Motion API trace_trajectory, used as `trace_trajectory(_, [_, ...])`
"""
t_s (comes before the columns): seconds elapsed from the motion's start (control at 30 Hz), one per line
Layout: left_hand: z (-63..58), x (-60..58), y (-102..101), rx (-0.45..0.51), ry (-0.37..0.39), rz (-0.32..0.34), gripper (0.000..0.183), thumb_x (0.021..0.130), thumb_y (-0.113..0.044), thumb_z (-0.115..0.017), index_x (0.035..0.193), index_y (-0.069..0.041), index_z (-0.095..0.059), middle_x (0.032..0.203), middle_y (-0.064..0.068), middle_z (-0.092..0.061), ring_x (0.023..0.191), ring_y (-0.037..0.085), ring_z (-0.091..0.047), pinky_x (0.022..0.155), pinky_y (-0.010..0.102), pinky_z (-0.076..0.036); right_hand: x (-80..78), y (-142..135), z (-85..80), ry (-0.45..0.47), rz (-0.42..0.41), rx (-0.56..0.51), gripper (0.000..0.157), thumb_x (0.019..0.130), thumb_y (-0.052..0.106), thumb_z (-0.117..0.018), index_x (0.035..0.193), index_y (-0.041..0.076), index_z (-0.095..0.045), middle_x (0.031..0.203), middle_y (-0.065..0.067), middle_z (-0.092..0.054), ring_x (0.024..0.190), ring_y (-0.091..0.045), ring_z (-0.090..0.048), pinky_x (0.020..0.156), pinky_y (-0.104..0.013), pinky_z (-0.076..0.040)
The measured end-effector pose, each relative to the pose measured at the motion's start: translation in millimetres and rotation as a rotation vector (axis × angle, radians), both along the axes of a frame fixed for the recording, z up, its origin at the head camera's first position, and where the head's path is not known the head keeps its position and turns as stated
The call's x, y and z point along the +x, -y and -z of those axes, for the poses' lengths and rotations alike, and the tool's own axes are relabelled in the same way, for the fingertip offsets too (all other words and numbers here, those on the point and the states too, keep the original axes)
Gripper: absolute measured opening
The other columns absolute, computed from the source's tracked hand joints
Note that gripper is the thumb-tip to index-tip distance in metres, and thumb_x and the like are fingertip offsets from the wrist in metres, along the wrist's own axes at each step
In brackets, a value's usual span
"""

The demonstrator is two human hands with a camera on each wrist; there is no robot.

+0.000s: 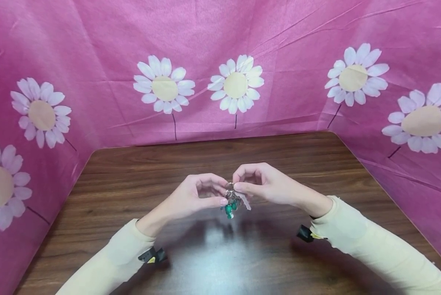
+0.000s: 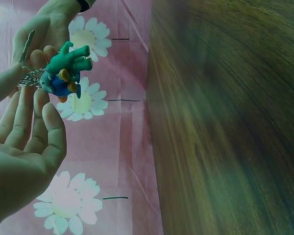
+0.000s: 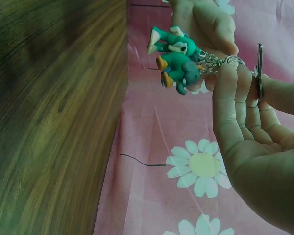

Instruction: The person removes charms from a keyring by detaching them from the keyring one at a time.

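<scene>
Above the table, both hands meet at a keychain with small figurines (image 1: 229, 209). My left hand (image 1: 196, 196) pinches the metal ring and chains between thumb and fingertips. From the other side my right hand (image 1: 268, 184) grips a key (image 1: 245, 200) at the ring with thumb and index finger. The right wrist view has the split ring (image 3: 233, 59) between the two hands, with the key (image 3: 259, 68) edge-on by the right thumb. Short chains (image 2: 32, 77) lead to a green figurine (image 2: 68, 61) and a blue one (image 2: 62, 85), both dangling.
Under the hands lies a brown wood-grain table (image 1: 213, 254). A pink cloth (image 1: 198, 32) with white daisies closes off its back and both sides. Each sleeve carries a small black wrist camera, one by the left forearm (image 1: 106, 258), one by the right forearm (image 1: 375, 237).
</scene>
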State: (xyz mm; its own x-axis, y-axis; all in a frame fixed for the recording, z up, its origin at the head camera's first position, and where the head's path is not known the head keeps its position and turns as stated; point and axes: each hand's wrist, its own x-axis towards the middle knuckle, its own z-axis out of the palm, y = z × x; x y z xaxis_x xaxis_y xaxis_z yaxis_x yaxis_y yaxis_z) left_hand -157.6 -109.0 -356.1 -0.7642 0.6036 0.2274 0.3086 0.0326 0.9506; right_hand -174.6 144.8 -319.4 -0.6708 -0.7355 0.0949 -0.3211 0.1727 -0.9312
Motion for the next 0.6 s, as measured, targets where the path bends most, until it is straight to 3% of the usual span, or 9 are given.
trace_trajectory(0.33, [-3.9, -0.2, 0.0, -0.003, 0.001, -0.008, 0.037, 0.084, 0.001, -0.080, 0.119, -0.001, -0.070, 0.091, 0.008, -0.070, 0.085, 0.021, -0.066, 0.080, 0.034, -0.059, -3.2, -0.7, 1.3, -0.010, -0.008, 0.012, 0.005, 0.101, 0.010, -0.064, 0.104, 0.006, -0.065, 0.090, -0.012, -0.067, 0.068, -0.026, -0.066, 0.063, -0.034, -0.058])
trace_trajectory(0.6, [-4.2, 0.3, -0.2, -0.032, 0.037, -0.066, 0.018, 0.090, -0.005, -0.076, 0.108, -0.002, -0.076, 0.092, 0.006, -0.075, 0.082, 0.019, -0.071, 0.076, 0.031, -0.059, -2.6, -1.0, 1.2, -0.027, 0.019, 0.034, 0.005, 0.101, 0.010, -0.064, 0.103, 0.006, -0.066, 0.091, -0.011, -0.067, 0.069, -0.024, -0.066, 0.064, -0.036, -0.059])
